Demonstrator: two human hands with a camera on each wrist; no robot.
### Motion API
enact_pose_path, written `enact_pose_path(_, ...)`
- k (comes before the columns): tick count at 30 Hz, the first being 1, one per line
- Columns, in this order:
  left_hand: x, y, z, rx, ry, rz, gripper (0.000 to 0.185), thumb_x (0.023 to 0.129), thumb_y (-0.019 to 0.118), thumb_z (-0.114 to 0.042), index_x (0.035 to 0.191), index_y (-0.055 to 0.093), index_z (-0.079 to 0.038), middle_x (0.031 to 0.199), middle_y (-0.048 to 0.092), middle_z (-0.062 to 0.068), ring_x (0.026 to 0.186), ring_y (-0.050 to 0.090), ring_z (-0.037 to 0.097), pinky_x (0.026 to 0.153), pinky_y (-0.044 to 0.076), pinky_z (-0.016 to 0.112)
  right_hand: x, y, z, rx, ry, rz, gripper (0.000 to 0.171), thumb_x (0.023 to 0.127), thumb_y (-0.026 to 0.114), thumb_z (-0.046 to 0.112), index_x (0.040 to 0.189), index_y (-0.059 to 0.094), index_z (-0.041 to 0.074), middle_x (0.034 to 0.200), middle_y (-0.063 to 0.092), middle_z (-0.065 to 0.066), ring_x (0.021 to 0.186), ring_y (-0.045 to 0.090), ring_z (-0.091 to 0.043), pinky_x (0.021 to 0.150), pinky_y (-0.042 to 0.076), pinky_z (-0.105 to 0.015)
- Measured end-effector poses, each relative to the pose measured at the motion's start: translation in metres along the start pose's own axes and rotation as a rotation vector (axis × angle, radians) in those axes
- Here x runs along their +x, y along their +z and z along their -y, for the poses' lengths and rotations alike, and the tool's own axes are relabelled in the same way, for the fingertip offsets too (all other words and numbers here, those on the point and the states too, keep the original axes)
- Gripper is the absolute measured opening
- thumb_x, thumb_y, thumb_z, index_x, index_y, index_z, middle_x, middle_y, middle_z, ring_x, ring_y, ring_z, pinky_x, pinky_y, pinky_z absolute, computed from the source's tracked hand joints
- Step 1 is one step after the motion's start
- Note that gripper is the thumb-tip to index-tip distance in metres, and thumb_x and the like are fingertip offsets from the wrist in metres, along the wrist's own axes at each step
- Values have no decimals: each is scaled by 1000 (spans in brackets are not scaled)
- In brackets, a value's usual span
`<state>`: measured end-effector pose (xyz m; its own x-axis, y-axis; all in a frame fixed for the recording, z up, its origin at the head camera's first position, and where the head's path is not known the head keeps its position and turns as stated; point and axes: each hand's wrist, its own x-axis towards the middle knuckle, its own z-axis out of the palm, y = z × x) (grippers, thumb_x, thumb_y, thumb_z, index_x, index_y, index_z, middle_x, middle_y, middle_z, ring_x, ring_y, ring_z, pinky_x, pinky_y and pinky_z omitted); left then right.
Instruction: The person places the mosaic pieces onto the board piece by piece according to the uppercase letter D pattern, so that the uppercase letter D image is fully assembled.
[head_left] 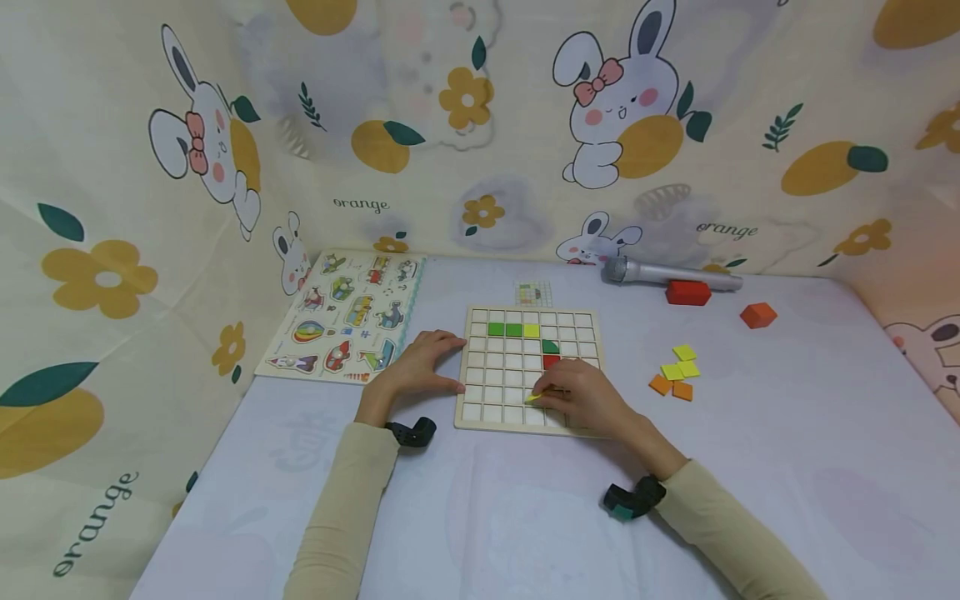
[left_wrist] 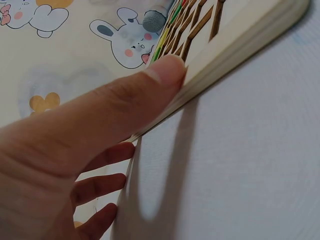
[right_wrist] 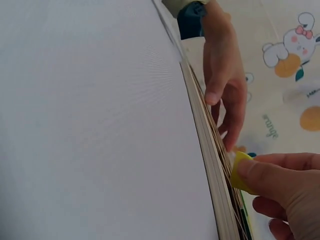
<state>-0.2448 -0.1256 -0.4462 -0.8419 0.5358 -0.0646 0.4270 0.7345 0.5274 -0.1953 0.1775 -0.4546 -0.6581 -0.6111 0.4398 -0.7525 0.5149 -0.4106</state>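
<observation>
A wooden grid board [head_left: 491,415] lies on the table in front of me. It has green tiles [head_left: 504,329], a yellow tile [head_left: 531,330] and a red tile [head_left: 551,361] set in its cells. My left hand [head_left: 424,364] rests flat on the board's left edge, thumb [left_wrist: 150,87] pressed against the rim [left_wrist: 240,52]. My right hand [head_left: 581,395] is over the lower right cells and pinches a yellow tile [right_wrist: 240,172] by its edge, just above the grid.
Loose yellow and orange tiles [head_left: 677,371] lie to the right of the board. Further back are a red block [head_left: 687,292], an orange block [head_left: 758,315] and a grey microphone [head_left: 667,273]. A vehicle peg puzzle [head_left: 345,317] lies at the left. Patterned cloth walls surround the table.
</observation>
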Motion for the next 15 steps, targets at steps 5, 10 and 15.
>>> enact_pose_path(5,0,0,0,5,0,2,79,73,77,-43,139,45,-14,142,39,8,132,31,27,111,27,44,-2,-5,-1,28,6,34,17,72,80,17,87,74,19,84,67,15,82,56,-4,73,47,-25)
enact_pose_path(10,0,1,0,15,3,0,79,73,76,-44,139,45,-14,142,39,9,132,31,27,111,27,44,-5,-11,-2,64,8,94,17,73,79,14,89,75,18,91,68,12,90,55,-7,78,48,-28)
enact_pose_path(15,0,0,0,10,0,-1,78,73,77,-42,139,45,-14,142,39,9,132,31,27,111,26,44,-6,-11,-4,64,-7,114,16,74,78,13,90,75,18,94,65,11,91,53,-8,78,48,-27)
